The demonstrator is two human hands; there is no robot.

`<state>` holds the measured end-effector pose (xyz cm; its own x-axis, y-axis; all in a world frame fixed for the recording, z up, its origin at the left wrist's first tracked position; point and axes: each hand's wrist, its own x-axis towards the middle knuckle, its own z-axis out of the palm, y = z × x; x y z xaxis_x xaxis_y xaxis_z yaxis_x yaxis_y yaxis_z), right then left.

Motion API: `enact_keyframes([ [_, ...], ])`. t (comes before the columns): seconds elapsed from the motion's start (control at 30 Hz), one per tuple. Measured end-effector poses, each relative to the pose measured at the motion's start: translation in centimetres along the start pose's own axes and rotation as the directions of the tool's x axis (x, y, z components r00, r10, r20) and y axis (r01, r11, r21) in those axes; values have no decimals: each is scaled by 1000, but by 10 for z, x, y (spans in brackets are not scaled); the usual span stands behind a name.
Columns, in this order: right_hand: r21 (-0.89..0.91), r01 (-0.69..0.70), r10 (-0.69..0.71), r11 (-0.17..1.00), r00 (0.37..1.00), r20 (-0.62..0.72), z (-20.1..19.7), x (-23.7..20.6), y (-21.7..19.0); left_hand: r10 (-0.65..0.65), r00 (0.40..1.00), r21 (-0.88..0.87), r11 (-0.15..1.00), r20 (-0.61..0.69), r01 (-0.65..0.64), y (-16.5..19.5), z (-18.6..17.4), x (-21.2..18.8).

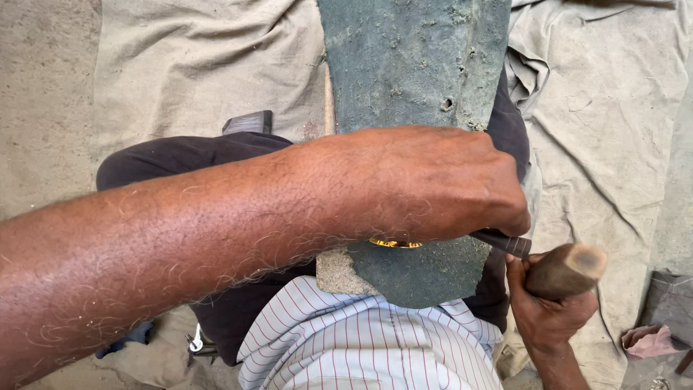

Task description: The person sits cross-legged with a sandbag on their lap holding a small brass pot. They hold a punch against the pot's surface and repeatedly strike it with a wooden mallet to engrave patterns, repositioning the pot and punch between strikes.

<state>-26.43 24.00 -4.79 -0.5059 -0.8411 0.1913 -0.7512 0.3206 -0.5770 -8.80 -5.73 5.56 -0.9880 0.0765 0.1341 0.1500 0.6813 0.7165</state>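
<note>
On the dusty grey slab (415, 65) across my lap, my left hand (433, 184) grips a chisel (505, 243), my right (548, 310) a mallet (567, 271); carving looks barely begun.

Chisel, mallet and gold piece on a dusty green slab

The dark ridged chisel (509, 243) juts rightward out of the left fist; the wooden mallet handle (565, 271) stands in the right fist just beside it; a gold piece (395, 244) peeks from under the left palm on the slab (411, 65).
</note>
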Motion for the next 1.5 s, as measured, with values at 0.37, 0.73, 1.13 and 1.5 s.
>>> enact_keyframes([
  [0.37, 99, 103, -87, 990, 984, -155, 10, -23, 11, 78, 990, 97, 991, 116, -89, 6, -4, 3],
  [0.73, 94, -50, 56, 994, 996, -66, -10, -5, -58, 83, 984, -10, 996, -157, -85, 1, -9, -27],
  [1.13, -186, 245, -177, 952, 931, 319, -62, 52, -100, -96, 964, -88, 993, -247, 77, -6, 11, -42],
  [1.5, -94, -200, 221, 975, 881, 419, -79, 62, -74, -138, 903, -63, 990, -407, 123, -7, 22, -61],
])
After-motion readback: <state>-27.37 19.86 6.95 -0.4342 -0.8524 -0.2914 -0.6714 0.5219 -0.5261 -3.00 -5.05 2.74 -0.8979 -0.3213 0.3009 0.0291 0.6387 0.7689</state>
